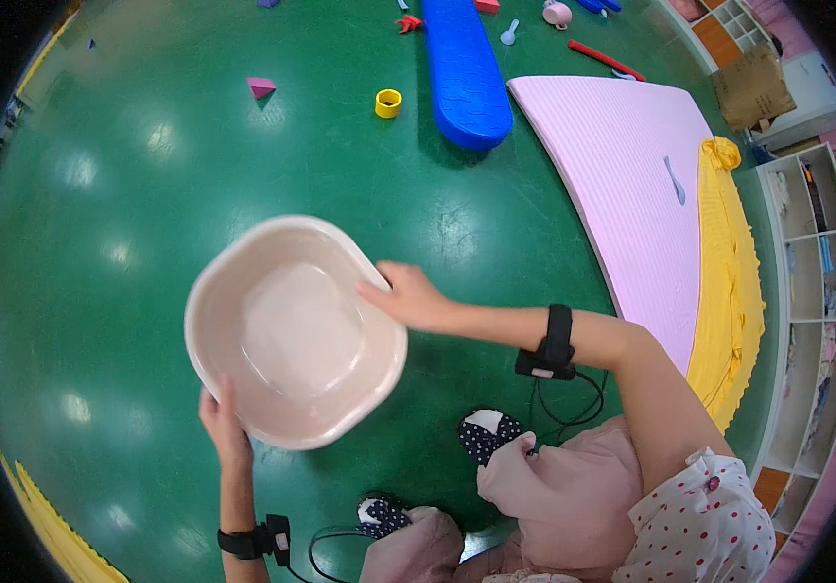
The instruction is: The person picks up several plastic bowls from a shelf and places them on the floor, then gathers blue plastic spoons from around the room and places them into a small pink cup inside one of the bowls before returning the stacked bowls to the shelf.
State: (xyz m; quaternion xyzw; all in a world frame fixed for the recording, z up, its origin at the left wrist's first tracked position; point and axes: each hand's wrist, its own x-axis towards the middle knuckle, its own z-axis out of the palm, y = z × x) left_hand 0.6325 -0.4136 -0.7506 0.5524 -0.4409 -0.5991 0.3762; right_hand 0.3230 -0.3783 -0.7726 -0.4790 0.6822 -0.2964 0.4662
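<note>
A cream-coloured plastic basin (303,325) with rounded corners is held between my two hands, its inside facing up and nothing in it. My left hand (226,428) grips the near left rim, thumb over the edge on the inside. On the right side of the rim, my right hand (408,294) is closed, fingers partly hidden and slightly blurred. Below the basin lies the shiny green floor (136,291).
A blue padded beam (467,78) lies ahead. Near it are a yellow ring (388,104), a pink wedge block (261,87) and a spoon (509,33). To the right are a pink mat (612,146), yellow cloth (729,262) and white shelves (802,321).
</note>
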